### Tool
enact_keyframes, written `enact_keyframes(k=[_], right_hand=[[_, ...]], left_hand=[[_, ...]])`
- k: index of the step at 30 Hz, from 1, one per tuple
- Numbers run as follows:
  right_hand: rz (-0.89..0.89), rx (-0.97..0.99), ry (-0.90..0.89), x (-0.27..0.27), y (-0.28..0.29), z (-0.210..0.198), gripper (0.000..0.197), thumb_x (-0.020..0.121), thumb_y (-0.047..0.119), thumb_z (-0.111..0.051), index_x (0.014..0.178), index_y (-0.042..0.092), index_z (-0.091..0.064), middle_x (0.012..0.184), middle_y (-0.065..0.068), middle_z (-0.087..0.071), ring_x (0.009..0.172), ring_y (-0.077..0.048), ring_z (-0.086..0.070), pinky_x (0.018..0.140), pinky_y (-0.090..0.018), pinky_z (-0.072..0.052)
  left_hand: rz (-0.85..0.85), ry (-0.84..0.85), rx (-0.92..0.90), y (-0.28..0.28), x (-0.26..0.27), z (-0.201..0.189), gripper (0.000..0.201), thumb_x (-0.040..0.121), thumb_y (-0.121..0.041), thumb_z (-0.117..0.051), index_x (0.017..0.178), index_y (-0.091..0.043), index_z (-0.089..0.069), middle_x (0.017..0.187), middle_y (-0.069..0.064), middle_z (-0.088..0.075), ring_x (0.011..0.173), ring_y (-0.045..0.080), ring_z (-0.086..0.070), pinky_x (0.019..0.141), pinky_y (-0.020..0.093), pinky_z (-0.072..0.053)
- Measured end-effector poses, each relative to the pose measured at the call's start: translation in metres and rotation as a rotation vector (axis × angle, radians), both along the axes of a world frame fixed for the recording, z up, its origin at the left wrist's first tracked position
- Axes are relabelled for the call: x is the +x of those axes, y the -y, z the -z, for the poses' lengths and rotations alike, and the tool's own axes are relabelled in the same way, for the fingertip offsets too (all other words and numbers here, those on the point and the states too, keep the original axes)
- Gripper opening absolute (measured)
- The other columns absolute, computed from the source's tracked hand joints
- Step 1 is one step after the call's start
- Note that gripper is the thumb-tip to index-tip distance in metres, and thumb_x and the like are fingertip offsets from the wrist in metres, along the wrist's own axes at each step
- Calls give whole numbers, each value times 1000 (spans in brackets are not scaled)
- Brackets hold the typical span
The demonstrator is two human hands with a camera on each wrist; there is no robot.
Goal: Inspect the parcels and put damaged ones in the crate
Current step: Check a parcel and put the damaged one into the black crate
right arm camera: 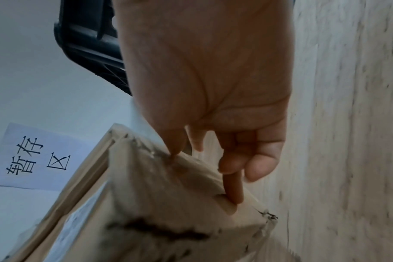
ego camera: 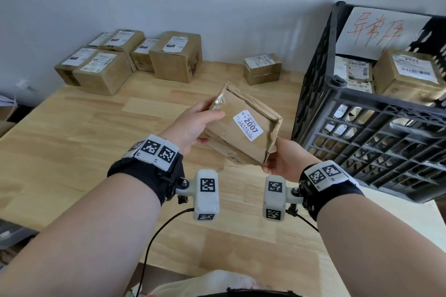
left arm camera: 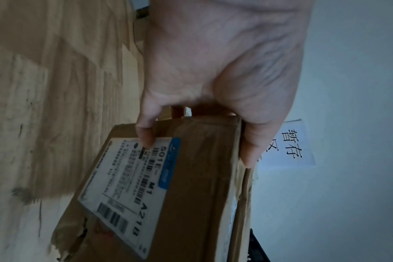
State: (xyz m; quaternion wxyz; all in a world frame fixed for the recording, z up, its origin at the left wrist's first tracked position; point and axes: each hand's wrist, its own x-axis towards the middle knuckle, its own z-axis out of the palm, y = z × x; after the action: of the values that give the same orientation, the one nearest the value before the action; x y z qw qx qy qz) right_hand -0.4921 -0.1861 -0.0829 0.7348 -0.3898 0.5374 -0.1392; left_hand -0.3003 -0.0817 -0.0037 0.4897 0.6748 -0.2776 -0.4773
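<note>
Right hand (ego camera: pixel 284 161) fingers behind the parcel (ego camera: pixel 243 125); crate (ego camera: pixel 313 75) cut off at right; small label print illegible.

**Both hands gripping a parcel in front of the body**

The bare left forearm is reaching forward from the lower left, its wrist wearing a black band with white marker blocks. The left hand (ego camera: pixel 193 123) is gripping the flat brown cardboard parcel (ego camera: pixel 243 125), thumb lying across the top face and fingers (left arm camera: pixel 146 134) curling under onto the labelled underside. The bare right forearm is coming in from the lower right, banded the same way. The right hand (ego camera: pixel 284 159) is cupping the parcel's near torn corner from below, palm turned up, fingers (right arm camera: pixel 233 187) pressing the ragged edge.
</note>
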Motion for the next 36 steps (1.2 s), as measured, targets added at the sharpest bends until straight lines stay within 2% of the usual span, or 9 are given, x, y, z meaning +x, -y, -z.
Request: enact_keyframes(k=[4, 8, 13, 16, 19, 24, 27, 30, 36], right_hand=[[8, -13, -27, -4, 5, -6, 51, 93, 50, -57, 133, 19, -54, 117, -9, -58, 101, -26, -57, 77, -45, -51], [-97, 8, 6, -1, 6, -19, 113, 50, 78, -75, 144, 25, -38, 140, -3, -50, 125, -29, -51, 88, -48, -51], [-16, -135, -43, 5, 2, -25, 143, 30, 77, -80, 152, 26, -26, 158, -7, -28, 139, -35, -36, 103, -63, -39], [21, -86, 19, 7, 2, -28, 125, 45, 80, -77, 147, 18, -39, 150, -3, -41, 136, -30, -41, 99, -60, -45], [-53, -56, 115, 6, 0, -35, 77, 73, 75, -62, 120, 15, -57, 125, -3, -58, 120, -24, -50, 100, -58, -45], [-26, -58, 131, 11, 1, -40, 67, 81, 72, -55, 124, 20, -62, 131, -10, -56, 124, -27, -50, 101, -58, -44], [-18, -55, 104, 9, 2, -38, 66, 80, 73, -56, 121, 21, -62, 127, -12, -59, 119, -28, -54, 95, -56, -48], [-19, -39, 100, 7, 2, -36, 63, 81, 71, -56, 119, 21, -61, 126, -13, -59, 117, -27, -55, 98, -58, -47], [2, -56, 52, 5, 3, -34, 82, 76, 80, -54, 144, 36, -42, 149, -8, -43, 136, -33, -39, 107, -70, -29]], left_hand=[[-63, -158, -11, -4, 6, 3, 34, 92, -19, -63, 124, -30, -59, 118, 1, -65, 111, 21, -60, 93, 54, -51], [-233, -424, -46, -13, 15, 20, 26, 99, -14, -52, 124, -20, -56, 129, 10, -58, 112, 34, -59, 85, 59, -52], [-316, -100, 105, -19, 21, 37, 44, 99, -11, -51, 133, -37, -42, 126, 7, -54, 111, 28, -59, 85, 57, -54], [-287, -48, 203, -23, 25, 39, 30, 100, -25, -50, 129, -25, -53, 124, 12, -63, 105, 27, -62, 88, 51, -53], [-273, -144, 316, -23, 35, 50, 81, 75, -76, -53, 136, -24, -49, 137, 8, -56, 120, 28, -56, 96, 58, -45], [-155, -54, 314, -28, 33, 51, 58, 97, -57, -40, 149, -46, -16, 154, -2, -36, 140, 29, -36, 106, 68, -26], [-158, -183, 319, -20, 49, 73, 112, 56, -96, -45, 149, -37, -29, 151, -4, -41, 139, 28, -37, 105, 70, -24], [-205, -247, 315, -17, 38, 54, 133, 39, -101, -44, 150, -31, -28, 153, 3, -39, 136, 29, -41, 108, 62, -29], [-262, -310, 177, -8, 29, 39, 81, 77, -82, -42, 120, -14, -57, 121, 10, -64, 110, 32, -62, 92, 52, -50]])
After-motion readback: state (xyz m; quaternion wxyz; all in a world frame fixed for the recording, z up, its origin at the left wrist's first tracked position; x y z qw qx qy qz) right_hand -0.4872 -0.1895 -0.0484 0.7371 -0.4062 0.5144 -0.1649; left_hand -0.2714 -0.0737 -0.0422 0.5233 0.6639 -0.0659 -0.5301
